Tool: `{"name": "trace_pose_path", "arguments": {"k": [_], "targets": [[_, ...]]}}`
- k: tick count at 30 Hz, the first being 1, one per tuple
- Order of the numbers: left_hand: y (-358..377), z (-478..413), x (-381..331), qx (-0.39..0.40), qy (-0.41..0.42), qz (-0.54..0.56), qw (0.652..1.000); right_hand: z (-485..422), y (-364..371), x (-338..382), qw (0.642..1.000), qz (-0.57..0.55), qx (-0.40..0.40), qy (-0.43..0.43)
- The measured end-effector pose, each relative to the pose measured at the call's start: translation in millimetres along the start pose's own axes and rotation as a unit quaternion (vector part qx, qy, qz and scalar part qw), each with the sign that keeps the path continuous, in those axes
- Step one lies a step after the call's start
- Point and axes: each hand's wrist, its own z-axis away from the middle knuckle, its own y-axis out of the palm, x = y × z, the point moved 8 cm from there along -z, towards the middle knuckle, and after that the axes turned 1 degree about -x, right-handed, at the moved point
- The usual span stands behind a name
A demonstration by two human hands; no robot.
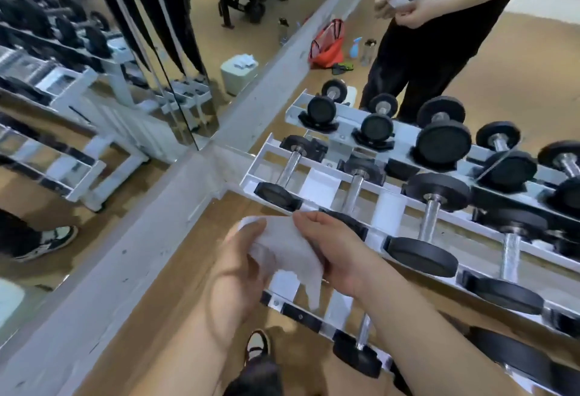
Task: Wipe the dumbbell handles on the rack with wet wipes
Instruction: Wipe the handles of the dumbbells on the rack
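Observation:
A white wet wipe (290, 246) is spread between my two hands, above the left end of the white dumbbell rack (251, 172). My left hand (241, 267) grips its left side; my right hand (329, 248) pinches its right edge. Black dumbbells with chrome handles lie across the rack's tiers: one handle (290, 164) at the far left of the middle tier, another (353, 188) beside it, a thicker one (431, 218) further right. My hands hide part of the lower tier.
Another person in black (423, 50) stands behind the rack holding a wipe. A red bag (326, 45), spray bottle (355, 47) and a small bin (238, 73) sit by the mirrored wall (94, 81). My shoe (257, 345) is on the wooden floor below the rack.

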Motion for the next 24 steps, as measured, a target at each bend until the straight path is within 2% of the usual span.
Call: {"name": "trace_pose_path", "arguments": {"k": [4, 5, 7, 9, 13, 18, 21, 24], "targets": [[39, -29, 22, 0.099, -0.151, 0.070, 0.981, -33, -13, 25, 0.999, -0.002, -0.035, -0.023], [44, -38, 22, 0.093, -0.164, 0.072, 0.979, -42, -15, 32, 0.999, 0.004, -0.044, -0.025], [58, -62, 19, 0.128, -0.217, 0.085, 0.964, -67, -19, 49, 0.997, 0.005, -0.069, -0.031], [65, -91, 8, 0.132, -0.236, 0.043, 0.962, -91, -26, 66, 0.995, -0.003, -0.093, -0.041], [74, -133, -5, 0.119, -0.241, -0.039, 0.962, -118, -50, 76, 0.987, 0.022, -0.154, -0.032], [94, -172, -23, 0.126, -0.166, -0.156, 0.965, -140, -96, 77, 0.969, 0.053, -0.240, -0.020], [96, -189, -24, 0.104, -0.147, -0.172, 0.968, -153, -114, 80, 0.966, 0.044, -0.254, -0.016], [94, -188, -24, 0.057, -0.141, -0.193, 0.969, -167, -118, 72, 0.973, -0.029, -0.230, 0.004]]}}
